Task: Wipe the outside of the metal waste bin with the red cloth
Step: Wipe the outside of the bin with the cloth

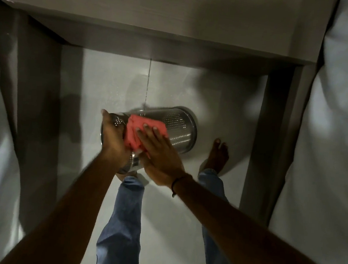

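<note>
A shiny metal waste bin with perforated sides is held on its side in the air above the white floor, its base pointing right. My left hand grips the bin at its open rim on the left. The red cloth lies bunched on the bin's upper side. My right hand presses flat on the cloth, fingers spread over it. The bin's open mouth is hidden behind my left hand and wrist.
A grey desk spans the top, with its side panels standing left and right of the tiled floor. White fabric hangs on both sides. My bare foot and jeans-clad legs are below the bin.
</note>
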Tool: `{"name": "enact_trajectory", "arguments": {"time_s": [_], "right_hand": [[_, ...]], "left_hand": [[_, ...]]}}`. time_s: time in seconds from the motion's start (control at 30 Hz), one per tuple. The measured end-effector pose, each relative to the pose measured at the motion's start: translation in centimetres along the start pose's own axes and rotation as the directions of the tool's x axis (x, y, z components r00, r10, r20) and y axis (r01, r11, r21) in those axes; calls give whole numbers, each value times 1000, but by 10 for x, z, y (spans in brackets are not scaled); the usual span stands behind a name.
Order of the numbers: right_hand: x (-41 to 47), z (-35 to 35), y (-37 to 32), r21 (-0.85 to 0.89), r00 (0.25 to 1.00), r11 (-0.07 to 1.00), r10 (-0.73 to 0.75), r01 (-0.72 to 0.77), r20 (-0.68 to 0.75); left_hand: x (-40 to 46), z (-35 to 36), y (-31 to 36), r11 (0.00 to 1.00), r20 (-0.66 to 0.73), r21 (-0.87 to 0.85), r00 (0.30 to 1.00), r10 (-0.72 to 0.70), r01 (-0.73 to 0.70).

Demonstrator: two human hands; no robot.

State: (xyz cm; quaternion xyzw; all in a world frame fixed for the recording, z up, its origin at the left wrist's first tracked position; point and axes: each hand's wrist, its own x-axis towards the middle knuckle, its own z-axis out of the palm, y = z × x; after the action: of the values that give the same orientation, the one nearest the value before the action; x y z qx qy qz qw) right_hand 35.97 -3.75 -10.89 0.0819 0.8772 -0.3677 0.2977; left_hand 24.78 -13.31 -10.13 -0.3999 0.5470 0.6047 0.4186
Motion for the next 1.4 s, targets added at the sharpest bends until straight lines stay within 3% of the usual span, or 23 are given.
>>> {"name": "enact_trajectory", "arguments": {"time_s": [0.07,0.23,0.37,0.47,0.53,0.6,0.7,0.77,0.83,0.9,1.03,1.2,1.33,1.4], "right_hand": [[-11,8,2,-23,1000,1000,-9,10,18],[23,-17,7,81,998,995,61,-58,-28],[-8,6,5,-71,999,997,-12,15,43],[7,-1,5,8,1000,1000,21,-21,-3],[22,-11,6,54,998,997,61,-59,-33],[14,-8,5,43,999,998,38,-37,-31],[-16,13,2,-20,999,999,-29,29,17],[-7,12,3,10,1000,1000,-3,3,8],[11,1,5,33,999,998,47,-46,-27],[11,-2,4,28,999,999,44,-43,-30],[-24,21,0,-58,997,997,-56,59,62],[11,1,1,6,999,999,52,-52,-12],[-14,17,-5,-45,999,998,-36,37,31],[-5,14,-4,-3,1000,1000,-9,9,4]], "left_hand": [[4,0,7,999,-5,-29,1000,22,-22],[-9,5,-13,985,144,173,988,-55,30],[2,0,2,999,-36,45,999,1,1],[-8,6,-9,986,-5,165,1000,27,-26],[-13,8,-22,975,82,219,996,-44,25],[-12,2,-18,986,82,167,996,-41,27],[-1,-2,0,998,-56,-66,998,-16,12],[-7,1,-6,1000,-76,5,997,9,-9],[-14,3,-20,992,23,125,999,-38,35],[-16,-1,-23,995,42,85,997,-58,54],[-6,-8,-4,999,-103,-45,994,25,-30],[-16,1,-20,980,75,196,996,-38,23],[-6,-5,4,999,-51,25,998,25,-24],[-3,-2,3,998,-23,66,1000,21,-19]]}}
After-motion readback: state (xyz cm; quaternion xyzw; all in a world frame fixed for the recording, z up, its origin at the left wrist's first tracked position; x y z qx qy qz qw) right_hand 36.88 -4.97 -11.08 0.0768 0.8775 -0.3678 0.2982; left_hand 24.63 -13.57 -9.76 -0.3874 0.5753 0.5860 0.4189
